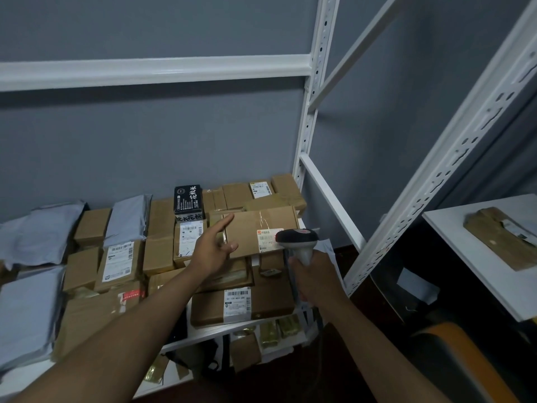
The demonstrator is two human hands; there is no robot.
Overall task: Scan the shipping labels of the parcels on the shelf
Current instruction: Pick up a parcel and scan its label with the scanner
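Stacked brown parcels (162, 245) (grey mailers (43, 237) leftward) crowd the white shelf (203, 334).

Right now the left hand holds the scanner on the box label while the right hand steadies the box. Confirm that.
Not right: the hands are swapped. In the head view the right hand holds the scanner on the box label, while the left hand steadies the box.

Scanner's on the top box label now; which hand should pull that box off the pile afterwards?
Left, probably. The left hand already rests open against the top box, fingers spread along its left end. The right hand grips the scanner, which points at that box's label.
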